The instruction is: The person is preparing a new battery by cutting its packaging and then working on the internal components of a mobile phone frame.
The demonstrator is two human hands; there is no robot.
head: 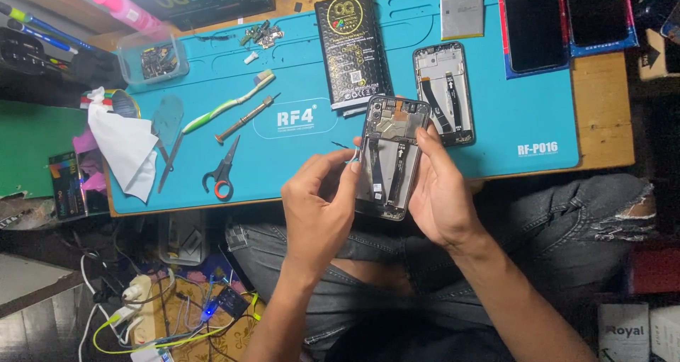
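- Head camera: an opened phone (392, 156), back cover off, is held over the near edge of a blue work mat (297, 171), above the person's lap.
- Right hand (443, 195) grips its right side, fingers clamped on the frame.
- Left hand (319, 206) pinches at its left edge, fingertips together.
- Behind it lie a 2nd opened phone (444, 93) and a black box (350, 50).
- Scissors (223, 171), a toothbrush (230, 103) and a screwdriver (246, 119) lie to the left.

I hold the opened phone (392, 156) upright between my hands (322, 206), back cover off, dark frame with board and flex cables exposed, just above the bench's near edge.
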